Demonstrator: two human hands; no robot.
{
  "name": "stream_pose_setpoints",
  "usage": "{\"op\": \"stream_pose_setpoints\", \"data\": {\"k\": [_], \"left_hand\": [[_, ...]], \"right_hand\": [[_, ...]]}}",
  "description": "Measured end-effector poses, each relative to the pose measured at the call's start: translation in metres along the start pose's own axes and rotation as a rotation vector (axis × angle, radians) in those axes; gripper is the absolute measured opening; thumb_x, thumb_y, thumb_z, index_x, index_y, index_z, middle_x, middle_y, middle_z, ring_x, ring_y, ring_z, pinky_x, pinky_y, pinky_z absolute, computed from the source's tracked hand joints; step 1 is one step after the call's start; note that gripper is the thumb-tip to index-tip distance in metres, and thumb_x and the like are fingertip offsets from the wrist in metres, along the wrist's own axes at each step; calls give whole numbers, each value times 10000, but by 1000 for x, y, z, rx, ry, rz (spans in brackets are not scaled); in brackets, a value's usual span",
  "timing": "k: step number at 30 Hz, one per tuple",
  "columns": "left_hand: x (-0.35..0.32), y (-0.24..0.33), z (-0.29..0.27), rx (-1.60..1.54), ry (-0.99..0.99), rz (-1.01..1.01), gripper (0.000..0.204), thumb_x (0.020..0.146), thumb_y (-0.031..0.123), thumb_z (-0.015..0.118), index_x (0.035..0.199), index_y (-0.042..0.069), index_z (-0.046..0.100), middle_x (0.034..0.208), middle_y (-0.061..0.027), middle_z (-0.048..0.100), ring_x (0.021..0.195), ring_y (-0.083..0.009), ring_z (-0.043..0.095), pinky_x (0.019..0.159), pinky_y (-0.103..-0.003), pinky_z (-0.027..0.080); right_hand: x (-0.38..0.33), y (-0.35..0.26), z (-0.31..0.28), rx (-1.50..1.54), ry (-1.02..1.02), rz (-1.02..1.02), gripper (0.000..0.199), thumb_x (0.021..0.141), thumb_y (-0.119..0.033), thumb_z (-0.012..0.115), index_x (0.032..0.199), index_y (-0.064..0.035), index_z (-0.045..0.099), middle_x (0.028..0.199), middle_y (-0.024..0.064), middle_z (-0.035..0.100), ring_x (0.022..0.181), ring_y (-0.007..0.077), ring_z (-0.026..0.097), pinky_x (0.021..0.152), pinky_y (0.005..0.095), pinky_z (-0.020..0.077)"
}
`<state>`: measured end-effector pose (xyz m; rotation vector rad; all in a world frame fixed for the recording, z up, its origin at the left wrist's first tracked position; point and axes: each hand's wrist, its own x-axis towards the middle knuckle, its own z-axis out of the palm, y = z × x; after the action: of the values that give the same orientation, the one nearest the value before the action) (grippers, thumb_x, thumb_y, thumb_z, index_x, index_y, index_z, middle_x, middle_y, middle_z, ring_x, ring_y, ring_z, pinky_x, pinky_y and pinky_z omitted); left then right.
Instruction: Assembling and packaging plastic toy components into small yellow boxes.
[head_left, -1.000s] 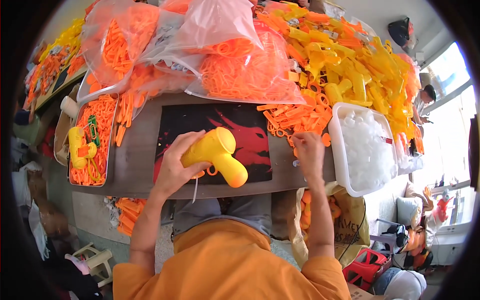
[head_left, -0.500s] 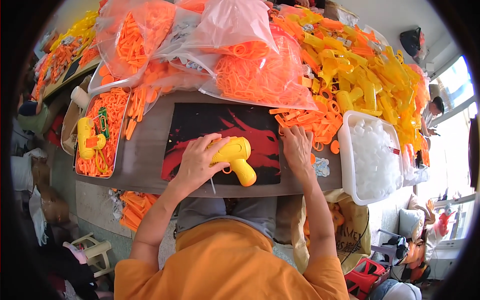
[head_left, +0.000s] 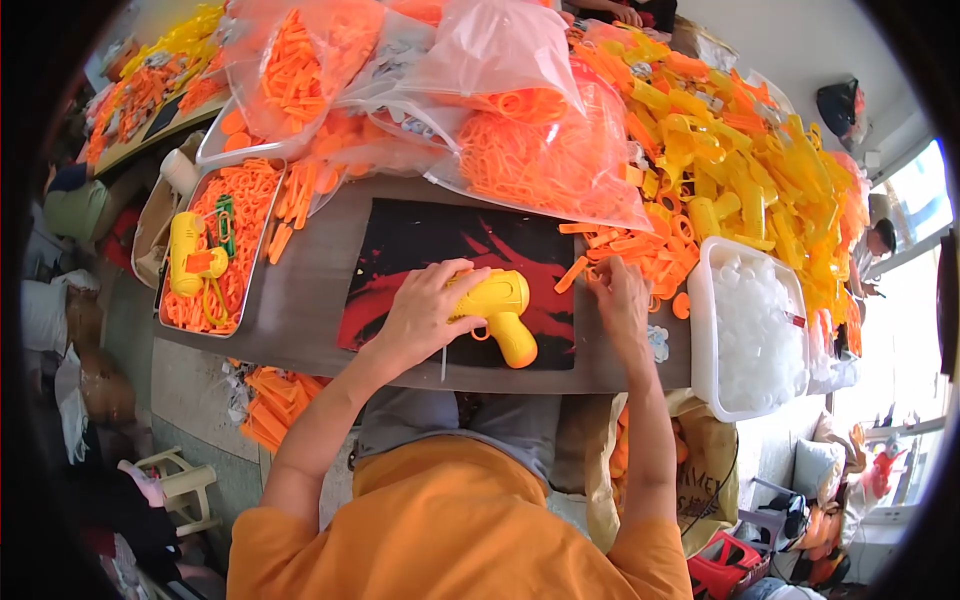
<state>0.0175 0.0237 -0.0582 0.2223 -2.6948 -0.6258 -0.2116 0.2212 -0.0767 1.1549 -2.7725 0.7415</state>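
Yellow gun (head_left: 505, 305) has dropped closer to the mat (head_left: 405, 228) compared with a second ago, when it was up in the air. Can't tell if it's actually resting there. It's over the mat's near right part. Left hand (head_left: 425, 308) is clamped around its left end, white strip (head_left: 444, 362) dangling below. Right hand (head_left: 622, 300) is well apart from it, just past the mat's right edge. Half a second ago those fingers were spread; now they're bunched at the near left edge of the orange parts (head_left: 650, 250). Can't tell if they've pinched one. My read: left keeps the gun steady while right sorts through bits.

Grey table (head_left: 305, 305) is packed, btw. Metal tray (head_left: 262, 248) at the left end, white bin (head_left: 704, 340) by the near right corner, bags (head_left: 540, 150) along the far edge, big yellow heap (head_left: 745, 190) filling the far right corner. Brown sack (head_left: 600, 480) sits below the near edge, right side. Roomwise: cream stool (head_left: 185, 485) on the left, bright window (head_left: 915, 180) on the right, co-worker (head_left: 880, 240) near it.
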Motion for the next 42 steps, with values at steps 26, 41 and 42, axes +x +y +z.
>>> {"op": "stream_pose_setpoints", "data": {"k": [26,41,42], "left_hand": [[39,-37,12,-640,-268,-183,454,891,313,713,1214,8,618,1115,-153,670,1030,-226,656,890,-330,503],[42,-24,4,-659,-300,-269,448,881,264,720,1220,-4,601,1100,-147,653,1014,-245,645,909,-338,482],[41,-26,5,-646,-295,-253,454,882,269,719,1227,-1,599,1099,-143,650,1011,-251,646,906,-339,484]], "right_hand": [[2,-108,6,190,-48,-352,43,760,-132,705,792,-103,700,715,25,642,794,238,555,808,423,380],[-99,26,-28,-192,413,304,141,810,-171,763,927,-96,740,972,34,614,982,239,544,940,417,356],[-102,28,-26,-191,414,304,141,810,-171,763,927,-96,740,972,34,614,982,239,544,940,417,356]]}}
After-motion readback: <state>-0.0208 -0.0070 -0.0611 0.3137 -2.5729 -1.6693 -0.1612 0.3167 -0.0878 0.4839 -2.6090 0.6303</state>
